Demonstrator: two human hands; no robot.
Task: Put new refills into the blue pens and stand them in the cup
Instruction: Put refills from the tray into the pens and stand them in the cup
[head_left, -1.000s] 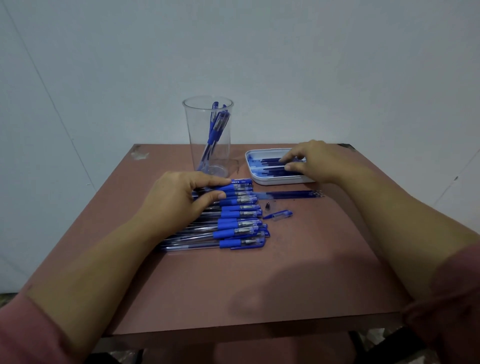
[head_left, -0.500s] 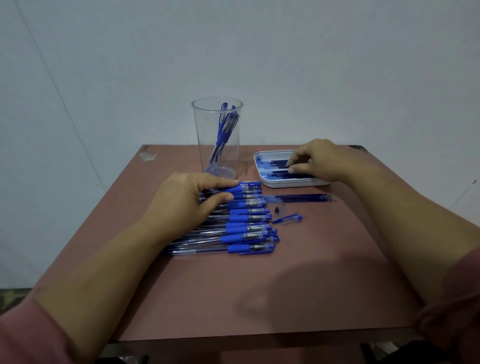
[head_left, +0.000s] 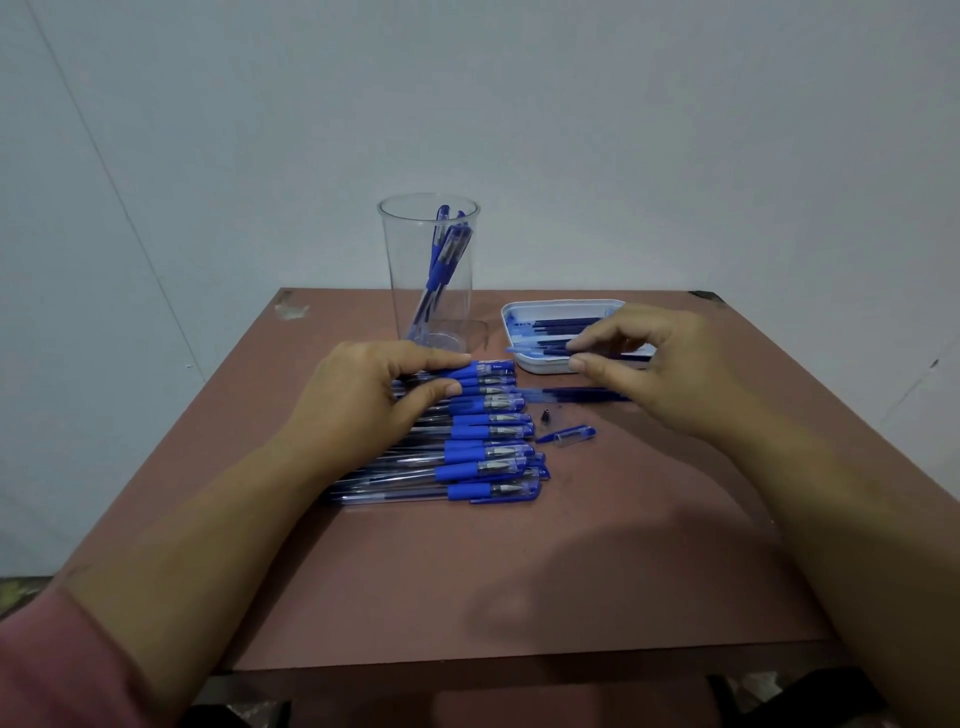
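Observation:
Several blue pens (head_left: 488, 452) lie in a row on the brown table (head_left: 467, 582). My left hand (head_left: 363, 400) rests on the row's left part, with index finger and thumb pinching the farthest pen (head_left: 488, 370). My right hand (head_left: 654, 364) hovers over the front edge of the white tray (head_left: 550, 306) of refills and pinches a thin blue refill (head_left: 535, 351) between thumb and index finger. The clear cup (head_left: 397, 291) stands behind the row with a few pens (head_left: 441, 260) leaning inside.
Loose dark refills (head_left: 571, 395) lie on the table in front of the tray. A small dark pen tip (head_left: 545, 415) and a loose blue cap (head_left: 571, 434) lie right of the row. A wall stands close behind the table.
My right hand has risen from inside the tray and drawn back toward me with a refill pinched in its fingers. My left hand stays on the pens.

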